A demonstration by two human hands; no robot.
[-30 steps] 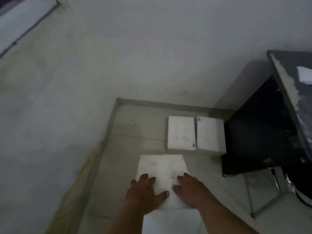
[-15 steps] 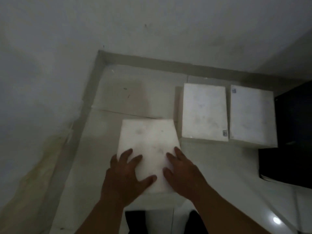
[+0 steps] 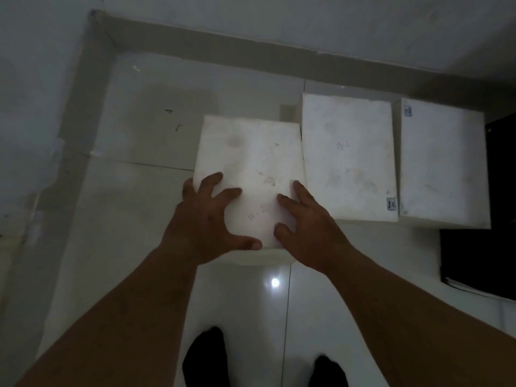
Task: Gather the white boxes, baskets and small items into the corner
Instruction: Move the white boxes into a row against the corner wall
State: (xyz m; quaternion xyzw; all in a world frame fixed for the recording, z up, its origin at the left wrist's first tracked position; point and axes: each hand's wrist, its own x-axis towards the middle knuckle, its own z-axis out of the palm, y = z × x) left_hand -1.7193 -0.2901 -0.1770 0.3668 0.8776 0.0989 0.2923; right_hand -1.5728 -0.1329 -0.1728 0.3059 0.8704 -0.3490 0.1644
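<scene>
Over the last second the white box point(image 3: 248, 174) under both palms has slid forward across the tiled floor point(image 3: 156, 213) and now sits just beside the middle white box point(image 3: 349, 157), its far right corner about touching it, with the third white box point(image 3: 444, 163) beyond that to the right — so the row along the skirting point(image 3: 251, 55) is nearly closed up, though the pushed box lies a little askew. The left hand point(image 3: 206, 222) and right hand point(image 3: 304, 222) press flat on its near end, fingers spread, clasping nothing. Dim light blurs the lid markings and small labels; whether the boxes truly touch I cannot tell — the dark furniture point(image 3: 480, 255) on the right is cut off, and no baskets or small items show.
</scene>
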